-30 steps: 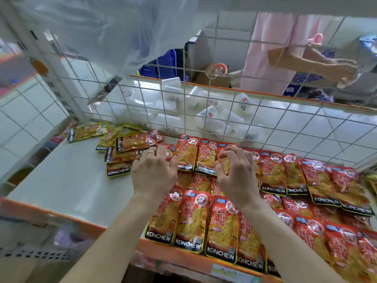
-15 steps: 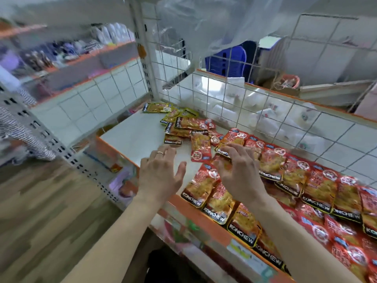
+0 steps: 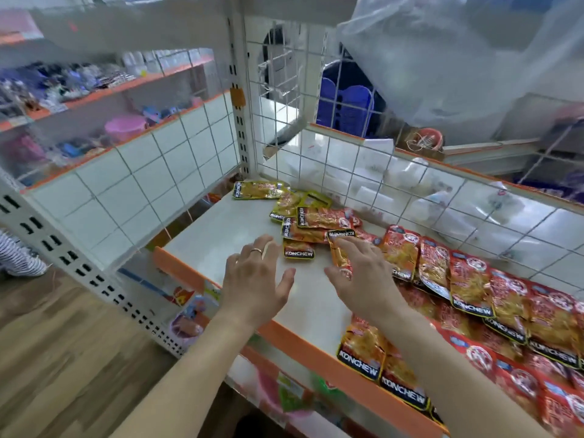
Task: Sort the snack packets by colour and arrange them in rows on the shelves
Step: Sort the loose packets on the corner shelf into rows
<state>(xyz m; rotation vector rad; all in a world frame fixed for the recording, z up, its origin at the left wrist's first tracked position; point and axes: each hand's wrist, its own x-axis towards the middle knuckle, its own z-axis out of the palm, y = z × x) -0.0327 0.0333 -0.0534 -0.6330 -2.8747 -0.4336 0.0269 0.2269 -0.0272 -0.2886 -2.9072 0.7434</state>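
Right hand (image 3: 366,279), fingers spread, rests on a loose red packet (image 3: 337,259), left hand (image 3: 256,279) hovers spread beside it over the shelf (image 3: 215,241); sorting is under way, and the next move likely requires separating the mixed pile (image 3: 316,218) just beyond both hands by colour.

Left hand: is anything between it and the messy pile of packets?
Nothing visible. Only bare shelf lies between the left hand and the pile. The right hand is off to the side, touching one packet.
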